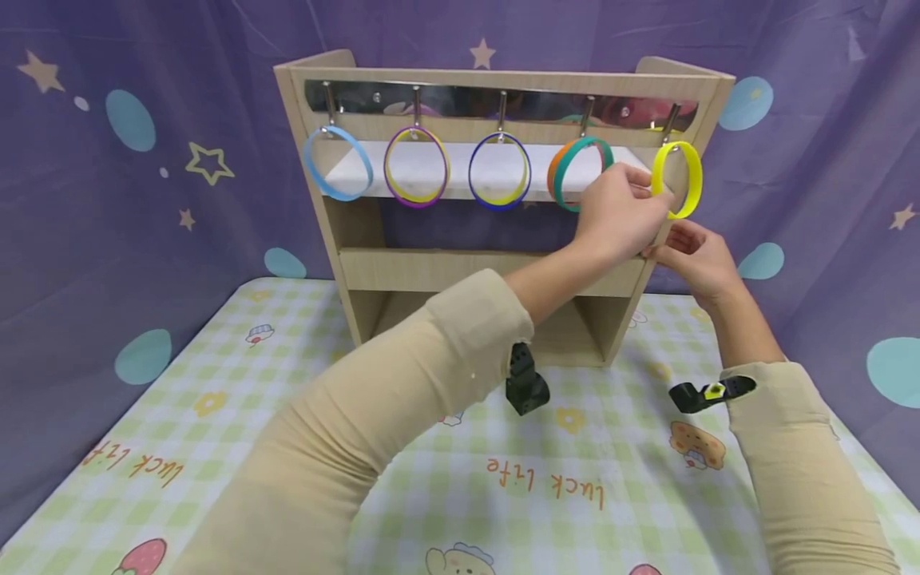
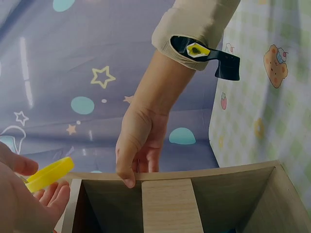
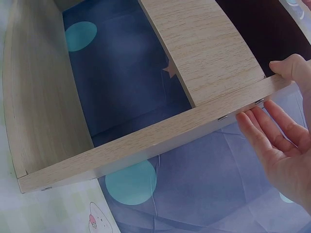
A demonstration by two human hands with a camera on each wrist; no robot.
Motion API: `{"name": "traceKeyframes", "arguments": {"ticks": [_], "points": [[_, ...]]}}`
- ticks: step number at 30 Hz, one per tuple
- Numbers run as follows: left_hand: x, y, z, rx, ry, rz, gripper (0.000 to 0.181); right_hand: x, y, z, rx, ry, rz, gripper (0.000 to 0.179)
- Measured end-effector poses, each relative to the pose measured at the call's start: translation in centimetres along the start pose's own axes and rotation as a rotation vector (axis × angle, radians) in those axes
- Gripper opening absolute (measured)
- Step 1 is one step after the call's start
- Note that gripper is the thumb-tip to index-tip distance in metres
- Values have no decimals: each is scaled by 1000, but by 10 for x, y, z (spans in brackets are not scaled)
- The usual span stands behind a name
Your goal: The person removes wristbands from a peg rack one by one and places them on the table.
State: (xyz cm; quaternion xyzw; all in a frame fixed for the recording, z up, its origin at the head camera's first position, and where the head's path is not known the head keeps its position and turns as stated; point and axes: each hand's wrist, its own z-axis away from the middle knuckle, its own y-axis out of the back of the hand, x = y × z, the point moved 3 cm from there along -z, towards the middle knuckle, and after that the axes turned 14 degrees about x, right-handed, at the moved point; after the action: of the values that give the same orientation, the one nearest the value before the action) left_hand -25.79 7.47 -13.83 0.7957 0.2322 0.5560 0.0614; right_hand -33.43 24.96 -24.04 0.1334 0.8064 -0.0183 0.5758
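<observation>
Yellow ring (image 1: pixel 695 180) first: it's on the far-right hook (image 1: pixel 671 124), and the left grip (image 1: pixel 620 209) has its left rim pinched between thumb and fingers. Right grip (image 1: pixel 700 259) is holding the side edge of the rack (image 1: pixel 446 271) a bit lower down, thumb on the inner face, fingertips against the outside (right wrist view shows that pretty clearly). The other four hooks on the metal strip (image 1: pixel 460 101) are loaded too: light blue ring (image 1: pixel 345 196) far left, then a purple-and-yellow pair (image 1: pixel 417 205), a blue-and-yellow pair (image 1: pixel 499 208) in the middle, and a teal-and-orange pair (image 1: pixel 563 182) right by the left grip. Can't tell if that hand touches the teal one, they overlap from up here. Rack's pale wood with a white shelf (image 1: pixel 458 172) behind the rings, standing on a green-checked worktop (image 1: pixel 424 479), starry purple curtain (image 1: pixel 216 72) behind. Both sleeves (image 1: pixel 359 391) are beige, with a black clip (image 1: pixel 527 387) at each cuff.
</observation>
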Motion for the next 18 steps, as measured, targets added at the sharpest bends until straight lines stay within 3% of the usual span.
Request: {"name": "traceKeyframes", "arguments": {"ticks": [5, 18], "points": [[-1, -1, 0, 50, -2, 25, 20, 0, 1, 1, 5, 3, 88, 30], [0, 4, 2, 91, -10, 28, 17, 0, 0, 1, 10, -9, 79, 31]]}}
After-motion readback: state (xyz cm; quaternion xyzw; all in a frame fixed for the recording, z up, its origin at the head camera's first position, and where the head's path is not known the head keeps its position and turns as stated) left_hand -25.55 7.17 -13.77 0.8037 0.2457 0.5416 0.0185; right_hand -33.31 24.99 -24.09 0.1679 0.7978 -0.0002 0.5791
